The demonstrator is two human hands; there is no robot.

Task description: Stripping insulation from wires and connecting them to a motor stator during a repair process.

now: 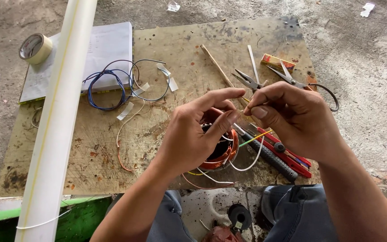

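Here the left hand (192, 134) is curled over a round coil of copper wire (222, 154), cupping it from above, with its forefinger and thumb stretched out toward the other hand. The right hand (292, 118) faces it, thumb and forefinger pressed together on something very thin just beside the left fingertips; what sits in the pinch is too small to make out. The coil rests under the left palm at the near edge of a stained wooden board (180, 49). White wire ends (251, 163) and a yellow-green one loop out of the coil below and between the two hands.

Under the right hand lie a black-handled tool (272, 159) and a red-handled tool (292, 159), side by side and slanting away from the coil. Just beyond the right knuckles lie scissors (298, 83), and beyond the gap between the hands, a pair of pliers (249, 80) beside a thin wooden stick (216, 65). Well off past the left hand lie a bundle of blue and grey wires (113, 85), partly on a grey pad (108, 45), and a roll of tape (34, 48). A white pipe (61, 116) runs across the far left.
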